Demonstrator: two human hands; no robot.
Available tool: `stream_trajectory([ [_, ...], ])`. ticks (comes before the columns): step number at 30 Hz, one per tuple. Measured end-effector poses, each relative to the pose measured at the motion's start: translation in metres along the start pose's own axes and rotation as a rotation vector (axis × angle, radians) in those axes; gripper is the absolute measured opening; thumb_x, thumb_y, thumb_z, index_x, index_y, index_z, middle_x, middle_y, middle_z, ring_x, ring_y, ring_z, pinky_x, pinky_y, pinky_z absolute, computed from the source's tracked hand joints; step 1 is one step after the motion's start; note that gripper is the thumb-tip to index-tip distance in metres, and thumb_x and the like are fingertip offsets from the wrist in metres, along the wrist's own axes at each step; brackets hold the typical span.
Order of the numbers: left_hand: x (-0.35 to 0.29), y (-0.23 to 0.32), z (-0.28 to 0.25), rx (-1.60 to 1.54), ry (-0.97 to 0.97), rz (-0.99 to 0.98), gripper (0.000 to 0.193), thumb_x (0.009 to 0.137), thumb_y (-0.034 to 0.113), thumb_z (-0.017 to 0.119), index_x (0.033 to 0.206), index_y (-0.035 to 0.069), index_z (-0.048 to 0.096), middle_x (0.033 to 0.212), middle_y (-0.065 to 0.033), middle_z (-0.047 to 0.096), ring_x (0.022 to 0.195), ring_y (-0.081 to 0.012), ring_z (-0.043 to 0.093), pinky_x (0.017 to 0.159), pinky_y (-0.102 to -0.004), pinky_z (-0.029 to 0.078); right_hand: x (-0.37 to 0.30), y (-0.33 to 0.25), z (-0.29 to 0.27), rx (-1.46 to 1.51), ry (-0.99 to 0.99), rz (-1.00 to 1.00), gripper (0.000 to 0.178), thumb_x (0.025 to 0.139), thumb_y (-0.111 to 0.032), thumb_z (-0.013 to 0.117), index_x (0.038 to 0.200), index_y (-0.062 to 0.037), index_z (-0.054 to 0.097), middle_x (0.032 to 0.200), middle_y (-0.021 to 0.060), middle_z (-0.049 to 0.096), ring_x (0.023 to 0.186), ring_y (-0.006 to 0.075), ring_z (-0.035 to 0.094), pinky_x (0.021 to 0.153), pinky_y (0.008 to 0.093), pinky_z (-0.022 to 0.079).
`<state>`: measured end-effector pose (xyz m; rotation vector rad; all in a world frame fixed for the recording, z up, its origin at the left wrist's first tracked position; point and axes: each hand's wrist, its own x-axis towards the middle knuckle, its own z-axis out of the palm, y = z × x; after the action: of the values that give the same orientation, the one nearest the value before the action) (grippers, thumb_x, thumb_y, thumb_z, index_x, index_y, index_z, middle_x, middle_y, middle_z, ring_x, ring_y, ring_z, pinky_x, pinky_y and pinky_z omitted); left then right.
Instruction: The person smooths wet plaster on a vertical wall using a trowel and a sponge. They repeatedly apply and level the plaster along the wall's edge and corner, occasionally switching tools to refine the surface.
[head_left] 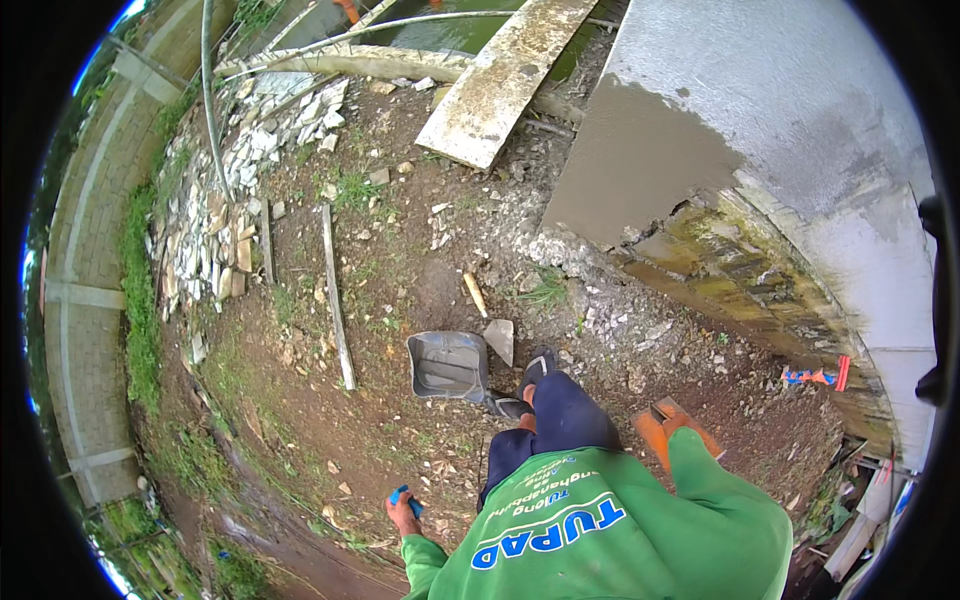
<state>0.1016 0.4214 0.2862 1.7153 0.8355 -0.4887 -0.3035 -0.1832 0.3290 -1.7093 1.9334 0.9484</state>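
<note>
Tub (447,338), dark and squarish, is counted once, set near the centre of the frame with grey paste spread inside it. One trowel (500,342) is seen just to its right, the pale handle pointed toward the upper left; two feet (538,368) in dark footwear are placed just below. One orange board (653,433) is found right of centre in the lower half, and one small blue piece (399,494) left of centre near the lower edge. Two narrow wooden strips (337,300) are laid on the soil left of centre, one broad stained plank (505,85) is seen at the upper middle, and one grey mortar patch (640,160) is spread on a pale slab (760,60) at the upper right. By the left hand (403,514), at the lower middle, the blue piece is gripped, the fingers being curled closed around it. The right hand is hidden by the end of its green sleeve (698,465), which is seen over the orange board; how far that hand is opened, and whether the board is held, cannot be told
</note>
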Motion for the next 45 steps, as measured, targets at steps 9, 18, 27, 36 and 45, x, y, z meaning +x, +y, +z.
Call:
stream_trajectory([
  [9,-0.032,0.26,0.242,0.202,-0.414,0.26,0.048,0.093,0.04,0.064,0.13,0.023,0.039,0.094,-0.0064,0.061,0.074,-0.024,0.066,0.053,-0.0406,0.057,0.048,-0.162,-0.056,0.388,0.035,-0.402,0.045,0.094,-0.034,0.058,0.13,-0.0077,0.056,0.12,0.0223,0.065,0.113,0.0397,0.061,0.094,0.0459,0.049],
  [18,-0.123,0.277,0.398,0.241,-0.781,0.36,0.042,0.087,0.022,0.074,0.119,0.005,0.053,0.099,-0.0079,0.064,0.082,-0.0196,0.066,0.062,-0.0328,0.056,-0.005,-0.219,-0.175,0.638,0.064,-0.88,0.047,0.096,-0.036,0.058,0.14,-0.0212,0.051,0.12,0.0161,0.067,0.111,0.0374,0.062,0.093,0.0446,0.049],
  [27,-0.194,0.258,0.452,0.384,-0.845,-0.014,0.062,0.093,0.062,0.05,0.121,0.007,0.058,0.1,-0.0092,0.069,0.085,-0.0227,0.068,0.071,-0.0388,0.054,0.019,-0.135,-0.092,0.542,0.191,-0.379,0.038,0.097,-0.031,0.045,0.131,-0.0178,0.056,0.112,0.02,0.069,0.103,0.0427,0.064,0.088,0.0517,0.05],
  [36,-0.226,0.222,0.507,0.508,-1.103,-0.234,0.076,0.089,0.074,0.049,0.133,0.013,0.052,0.122,-0.0069,0.064,0.113,-0.0235,0.057,0.097,-0.0444,0.042,-0.042,-0.247,-0.144,0.632,0.161,-0.679,0.038,0.087,-0.018,0.057,0.118,-0.0131,0.036,0.1,0.0244,0.066,0.094,0.0475,0.064,0.08,0.0568,0.047],
  [45,-0.14,0.334,0.564,-0.034,-1.215,-0.38,0.058,0.088,0.061,0.061,0.121,0.014,0.058,0.109,-0.0041,0.064,0.101,-0.022,0.059,0.091,-0.045,0.043,-0.11,-0.421,-0.194,0.854,0.433,-1.066,0.039,0.088,-0.011,0.066,0.119,-0.0023,0.044,0.104,0.0217,0.066,0.096,0.0446,0.064,0.081,0.0511,0.05],
])
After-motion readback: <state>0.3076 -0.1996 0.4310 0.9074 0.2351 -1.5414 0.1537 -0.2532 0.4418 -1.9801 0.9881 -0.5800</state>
